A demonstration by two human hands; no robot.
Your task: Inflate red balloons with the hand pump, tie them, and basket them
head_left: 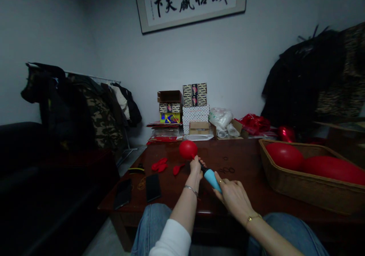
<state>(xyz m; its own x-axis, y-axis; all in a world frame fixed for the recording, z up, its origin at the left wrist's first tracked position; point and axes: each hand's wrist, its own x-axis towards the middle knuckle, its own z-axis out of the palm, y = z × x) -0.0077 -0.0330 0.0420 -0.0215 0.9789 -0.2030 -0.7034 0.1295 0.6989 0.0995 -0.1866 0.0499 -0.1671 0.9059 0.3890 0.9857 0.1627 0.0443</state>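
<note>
Two bare hands work together over the dark red wooden table (245,180). The left hand (195,167) pinches the neck of a small round red balloon (188,149) against the black tip of a light blue plastic hand pump (211,177). The right hand (234,196) is wrapped around the near end of the pump. The balloon sits just past the left hand, in the middle of the table, and it is only a little bit full.

It looks like the blowing-up step is partly done. The next move calls for more pushes on the pump while the left fingers keep the neck tight, so no air slips out.

To the right, a brown woven basket (299,195) holds big red balloons (285,155) that are already full. Flat red balloons (159,165) lie on the left side of the table, near two black phones (138,190). Stacked boxes (194,108) stand far back by the wall.
</note>
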